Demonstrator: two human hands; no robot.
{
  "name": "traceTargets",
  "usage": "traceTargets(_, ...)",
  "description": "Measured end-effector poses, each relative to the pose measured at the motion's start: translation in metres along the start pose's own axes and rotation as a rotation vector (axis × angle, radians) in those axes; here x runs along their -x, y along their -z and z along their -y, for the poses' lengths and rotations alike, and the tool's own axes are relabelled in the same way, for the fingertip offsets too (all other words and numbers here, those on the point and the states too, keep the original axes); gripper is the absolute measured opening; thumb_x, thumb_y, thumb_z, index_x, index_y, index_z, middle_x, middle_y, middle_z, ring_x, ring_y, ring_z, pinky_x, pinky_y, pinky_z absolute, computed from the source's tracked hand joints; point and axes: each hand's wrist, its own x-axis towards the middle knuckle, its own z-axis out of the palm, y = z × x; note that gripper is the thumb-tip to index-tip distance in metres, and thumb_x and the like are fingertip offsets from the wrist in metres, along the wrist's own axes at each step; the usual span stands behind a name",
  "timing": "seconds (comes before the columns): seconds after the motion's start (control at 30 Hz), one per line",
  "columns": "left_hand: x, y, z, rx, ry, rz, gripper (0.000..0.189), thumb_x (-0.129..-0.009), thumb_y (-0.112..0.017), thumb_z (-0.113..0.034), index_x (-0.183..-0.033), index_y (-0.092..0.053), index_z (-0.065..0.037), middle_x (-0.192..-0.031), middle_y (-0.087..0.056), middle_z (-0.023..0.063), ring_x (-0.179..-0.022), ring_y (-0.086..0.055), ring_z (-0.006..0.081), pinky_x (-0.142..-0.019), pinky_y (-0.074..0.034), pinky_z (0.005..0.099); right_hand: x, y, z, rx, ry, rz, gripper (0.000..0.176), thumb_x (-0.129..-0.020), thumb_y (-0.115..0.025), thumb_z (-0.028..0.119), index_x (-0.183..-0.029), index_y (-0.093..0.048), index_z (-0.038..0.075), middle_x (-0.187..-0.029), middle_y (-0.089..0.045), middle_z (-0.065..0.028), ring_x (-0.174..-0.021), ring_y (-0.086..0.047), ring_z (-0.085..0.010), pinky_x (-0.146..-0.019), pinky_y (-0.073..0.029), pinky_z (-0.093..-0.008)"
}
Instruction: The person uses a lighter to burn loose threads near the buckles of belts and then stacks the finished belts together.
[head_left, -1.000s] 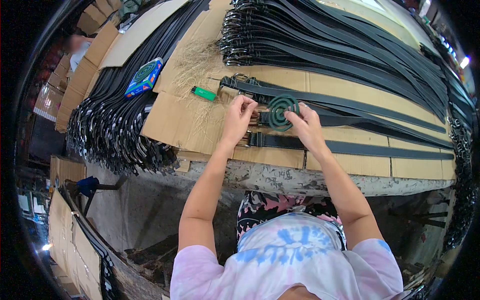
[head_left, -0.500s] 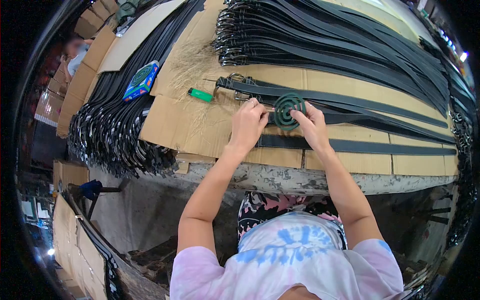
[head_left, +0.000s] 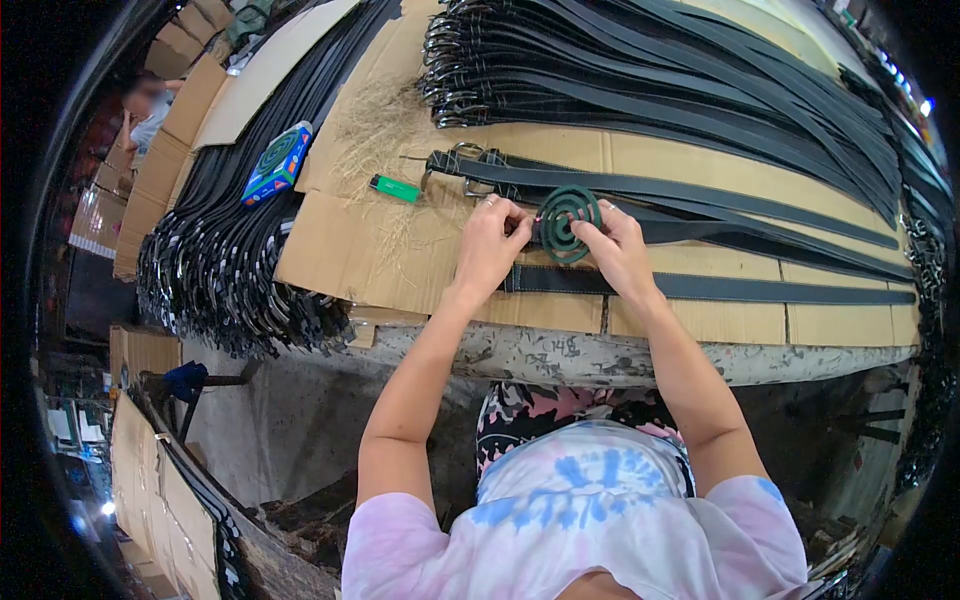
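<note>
A dark green mosquito coil point(head_left: 568, 190) is upright in my right hand point(head_left: 622, 250), thumb on its near face and fingers behind it. Close to the coil's left edge, my left hand point(head_left: 490, 245) is closed in a pinch; whatever lies between its fingertips is too small to make out. Beneath both hands lie a few black belts point(head_left: 700, 285) with pale stitching, their buckle ends to the left. A green lighter point(head_left: 395, 188) rests on the cardboard point(head_left: 350, 240), left of my left hand.
A large stack of black belts point(head_left: 650, 90) covers the back of the table. More belts point(head_left: 215, 270) hang over the left edge, with a blue mosquito coil box point(head_left: 278, 165) on top. Dry straw-like fibres point(head_left: 380, 120) lie behind the lighter. Another person point(head_left: 148, 110) is at far left.
My right hand has brought the coil slightly left, nearer my left hand. The left hand's fingertips have come closer to the coil's edge. The view has shifted a little.
</note>
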Motion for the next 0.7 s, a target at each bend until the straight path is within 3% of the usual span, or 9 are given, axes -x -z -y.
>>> traceTargets(0.13,0.001,0.005,0.003,0.108,0.031,-0.042,0.014,-0.086,-0.066,-0.010,-0.086,-0.061,0.003,-0.083,-0.060,0.0090,-0.073,-0.059,0.0173,-0.065,-0.048,0.0294,0.000,0.003,0.001,0.072,-0.059,0.050,0.016,-0.087,-0.059,0.007,-0.091,-0.065,-0.007,-0.091,-0.059,-0.0043,-0.083,-0.056,-0.0104,-0.074,-0.045,-0.0263)
traceTargets(0.2,0.003,0.013,0.008,0.205,0.091,0.049,0.014,-0.089,-0.064,-0.011,-0.089,-0.061,0.002,-0.094,-0.060,0.0070,-0.076,-0.058,0.0131,-0.068,-0.047,0.0270,0.001,0.000,-0.002,-0.142,-0.029,0.023,0.015,-0.086,-0.060,0.007,-0.091,-0.065,-0.007,-0.094,-0.058,-0.0043,-0.085,-0.055,-0.0102,-0.074,-0.044,-0.0257)
traceTargets(0.3,0.006,0.021,0.019,0.324,0.021,0.048,0.013,-0.092,-0.063,-0.012,-0.091,-0.061,0.001,-0.105,-0.058,0.0065,-0.083,-0.056,0.0113,-0.072,-0.047,0.0257,0.003,0.001,0.002,-0.062,-0.015,0.080,0.015,-0.085,-0.061,0.009,-0.090,-0.067,-0.004,-0.091,-0.056,-0.0078,-0.080,-0.054,-0.0164,-0.070,-0.045,-0.0295)
traceTargets(0.4,0.008,0.029,0.022,0.243,0.011,0.110,0.013,-0.092,-0.063,-0.012,-0.091,-0.061,0.001,-0.112,-0.055,0.0082,-0.088,-0.055,0.0121,-0.075,-0.046,0.0256,0.005,-0.002,0.012,0.008,-0.043,0.116,0.018,-0.085,-0.062,0.010,-0.091,-0.066,-0.006,-0.092,-0.056,-0.0043,-0.084,-0.053,-0.0114,-0.073,-0.043,-0.0260)
traceTargets(0.5,0.009,0.031,0.013,0.213,0.027,0.108,0.013,-0.092,-0.063,-0.013,-0.091,-0.061,0.000,-0.111,-0.056,0.0081,-0.091,-0.054,0.0126,-0.076,-0.046,0.0260,0.005,-0.004,0.014,0.035,-0.035,0.127,0.019,-0.084,-0.062,0.010,-0.096,-0.068,-0.004,-0.094,-0.059,-0.0108,-0.086,-0.056,-0.0192,-0.075,-0.047,-0.0325)
traceTargets(0.63,0.010,0.033,0.010,0.194,0.014,0.093,0.014,-0.092,-0.063,-0.013,-0.091,-0.061,0.000,-0.111,-0.056,0.0083,-0.090,-0.055,0.0135,-0.075,-0.046,0.0266,0.005,-0.007,0.010,0.069,-0.005,0.134,0.018,-0.085,-0.061,0.010,-0.091,-0.065,-0.006,-0.091,-0.056,-0.0061,-0.084,-0.053,-0.0147,-0.075,-0.043,-0.0284)
traceTargets(0.7,0.010,0.034,0.009,0.183,0.015,0.094,0.013,-0.092,-0.062,-0.013,-0.091,-0.061,0.000,-0.112,-0.055,0.0082,-0.089,-0.055,0.0139,-0.075,-0.046,0.0266,0.005,-0.007,0.009,0.080,-0.005,0.138,0.020,-0.083,-0.062,0.010,-0.095,-0.068,-0.004,-0.093,-0.059,-0.0125,-0.085,-0.058,-0.0213,-0.076,-0.047,-0.0334)
